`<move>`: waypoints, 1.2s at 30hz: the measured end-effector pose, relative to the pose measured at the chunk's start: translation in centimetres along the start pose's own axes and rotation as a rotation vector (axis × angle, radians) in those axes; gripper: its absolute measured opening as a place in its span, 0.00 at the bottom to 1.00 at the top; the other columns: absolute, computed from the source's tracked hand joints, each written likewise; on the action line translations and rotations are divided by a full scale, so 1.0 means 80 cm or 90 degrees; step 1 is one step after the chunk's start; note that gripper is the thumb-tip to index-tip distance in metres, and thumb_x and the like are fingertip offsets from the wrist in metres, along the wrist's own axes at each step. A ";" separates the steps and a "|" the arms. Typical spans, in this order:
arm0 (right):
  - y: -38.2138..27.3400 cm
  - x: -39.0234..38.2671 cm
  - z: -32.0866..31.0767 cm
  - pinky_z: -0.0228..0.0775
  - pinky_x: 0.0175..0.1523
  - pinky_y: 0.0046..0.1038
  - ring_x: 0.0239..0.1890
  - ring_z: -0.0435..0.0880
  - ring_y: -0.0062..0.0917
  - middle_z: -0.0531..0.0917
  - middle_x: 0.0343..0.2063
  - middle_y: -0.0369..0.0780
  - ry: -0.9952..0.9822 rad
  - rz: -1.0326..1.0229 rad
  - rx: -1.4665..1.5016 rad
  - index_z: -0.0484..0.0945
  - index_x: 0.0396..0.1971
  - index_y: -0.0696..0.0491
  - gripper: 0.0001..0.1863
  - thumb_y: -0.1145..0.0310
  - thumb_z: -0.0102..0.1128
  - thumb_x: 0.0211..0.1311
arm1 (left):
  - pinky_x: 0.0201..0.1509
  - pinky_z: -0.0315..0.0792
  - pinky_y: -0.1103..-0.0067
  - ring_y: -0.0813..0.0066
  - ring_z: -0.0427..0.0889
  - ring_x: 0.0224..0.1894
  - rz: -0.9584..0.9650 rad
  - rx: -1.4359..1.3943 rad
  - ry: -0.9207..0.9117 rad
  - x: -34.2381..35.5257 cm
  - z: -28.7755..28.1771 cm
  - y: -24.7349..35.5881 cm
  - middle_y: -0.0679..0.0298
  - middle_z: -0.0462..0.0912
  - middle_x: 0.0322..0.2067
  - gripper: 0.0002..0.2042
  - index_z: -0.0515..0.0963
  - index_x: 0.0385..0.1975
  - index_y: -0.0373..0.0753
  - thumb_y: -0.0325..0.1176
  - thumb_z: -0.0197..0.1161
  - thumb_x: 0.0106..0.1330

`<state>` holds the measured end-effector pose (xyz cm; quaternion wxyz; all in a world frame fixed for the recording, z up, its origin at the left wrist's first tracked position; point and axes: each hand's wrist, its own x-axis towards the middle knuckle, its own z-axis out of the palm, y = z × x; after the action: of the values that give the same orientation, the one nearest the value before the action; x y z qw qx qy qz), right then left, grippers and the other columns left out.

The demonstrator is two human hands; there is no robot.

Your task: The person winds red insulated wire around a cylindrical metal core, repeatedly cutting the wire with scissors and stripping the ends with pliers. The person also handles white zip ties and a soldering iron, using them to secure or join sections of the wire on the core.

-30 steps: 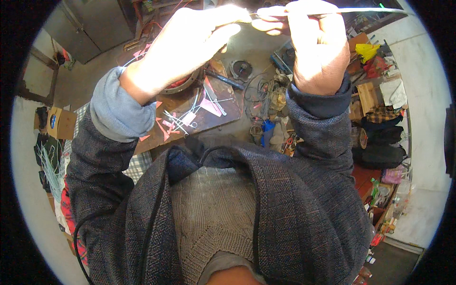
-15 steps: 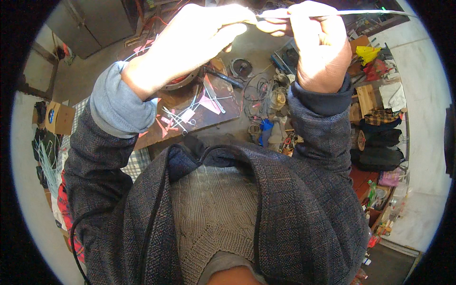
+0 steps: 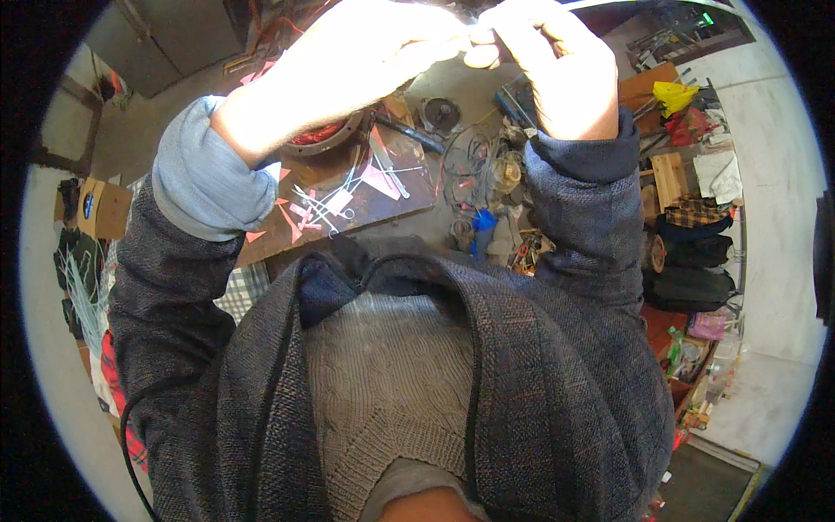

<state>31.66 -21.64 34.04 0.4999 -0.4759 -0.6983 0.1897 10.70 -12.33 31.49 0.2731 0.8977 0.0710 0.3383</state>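
Observation:
Both hands are raised together near the top edge, washed out by bright light. My left hand (image 3: 357, 74) is closed, its thumb and fingers pinched at the tips; glare hides what is between them. Close beside those fingertips, my right hand (image 3: 570, 74) is closed in a pinch on a thin white tube-like strand (image 3: 600, 3). The strand runs off to the right, partly cut by the frame's top. Below my left forearm, a round metal housing with red windings (image 3: 323, 134) sits on a dark wooden table (image 3: 396, 204). Scissors (image 3: 341, 209) lie there among pink paper pieces (image 3: 379, 181).
Tangled cables (image 3: 470, 165) and a round dark part (image 3: 440, 113) lie on the floor beyond the table. Shelves along the right wall carry black bags (image 3: 691, 289) and a yellow bag (image 3: 674, 98). At left are a cardboard box (image 3: 106, 209) and pale strands (image 3: 83, 278).
Both hands have shifted slightly up and left. The white strand has risen to the top edge, and less of it shows. My right hand has turned, its fingertips staying close to the left ones.

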 end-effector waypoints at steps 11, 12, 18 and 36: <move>0.000 0.007 0.010 0.78 0.41 0.26 0.34 0.87 0.25 0.88 0.30 0.42 0.032 -0.164 -0.075 0.83 0.37 0.62 0.05 0.79 0.60 0.68 | 0.53 0.80 0.71 0.65 0.86 0.46 0.026 -0.062 0.018 -0.006 -0.012 -0.021 0.56 0.86 0.47 0.15 0.81 0.55 0.35 0.36 0.57 0.77; 0.001 0.007 0.010 0.79 0.41 0.26 0.34 0.87 0.24 0.88 0.31 0.42 0.029 -0.168 -0.072 0.83 0.37 0.63 0.04 0.79 0.60 0.68 | 0.53 0.80 0.71 0.65 0.85 0.46 0.024 -0.051 0.015 -0.006 -0.013 -0.022 0.56 0.86 0.47 0.15 0.80 0.55 0.35 0.35 0.57 0.77; 0.002 0.013 0.009 0.79 0.40 0.25 0.33 0.87 0.24 0.88 0.30 0.42 0.025 -0.129 -0.028 0.84 0.38 0.63 0.05 0.80 0.60 0.68 | 0.51 0.79 0.70 0.64 0.85 0.46 0.038 -0.029 0.037 -0.004 -0.012 -0.027 0.54 0.86 0.46 0.15 0.81 0.54 0.35 0.36 0.58 0.76; 0.011 0.013 0.007 0.77 0.36 0.24 0.29 0.85 0.21 0.87 0.28 0.41 -0.001 -0.083 -0.060 0.85 0.38 0.63 0.06 0.78 0.62 0.68 | 0.35 0.77 0.72 0.71 0.80 0.29 -0.040 -0.032 -0.042 0.003 -0.008 -0.022 0.60 0.82 0.29 0.15 0.82 0.45 0.34 0.40 0.55 0.78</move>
<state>31.54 -20.24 33.66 0.4880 -0.4522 -0.7363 0.1237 10.59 -10.52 31.09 0.3082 0.8985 0.0816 0.3017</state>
